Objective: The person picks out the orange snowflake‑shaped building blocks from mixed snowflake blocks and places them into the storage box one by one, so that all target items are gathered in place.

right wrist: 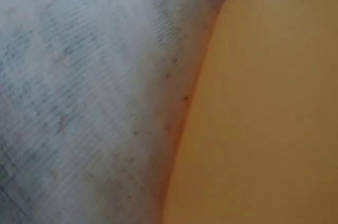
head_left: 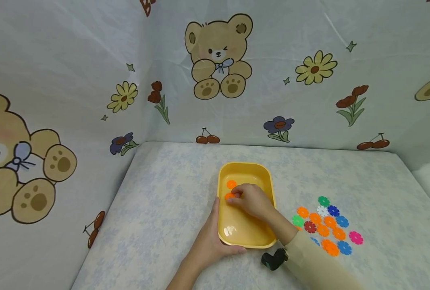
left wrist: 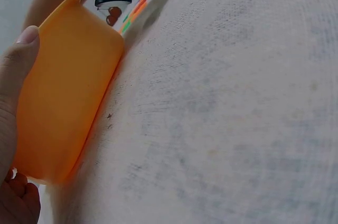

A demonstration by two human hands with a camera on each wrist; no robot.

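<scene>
A yellow plastic tray (head_left: 245,237) rests on the table in the head view. My left hand (head_left: 215,237) grips its near left corner, fingers along the left side and thumb along the near edge. In the left wrist view, the thumb lies at the rim of the tray (left wrist: 68,92). My right hand (head_left: 252,200) reaches inside the tray and pinches an orange snowflake disc (head_left: 229,196) between thumb and fingertips. Another orange disc (head_left: 231,184) lies just beyond, on the tray floor. Only the tray's outer wall (right wrist: 269,102) and the tabletop show in the right wrist view.
Right of the tray lie several loose snowflake discs in orange, blue, green, white, red and pink (head_left: 323,230); my right forearm partly covers some. A dark wrist camera (head_left: 274,259) sits at my right cuff. Bear-printed cloth (head_left: 218,60) hangs behind and to the left.
</scene>
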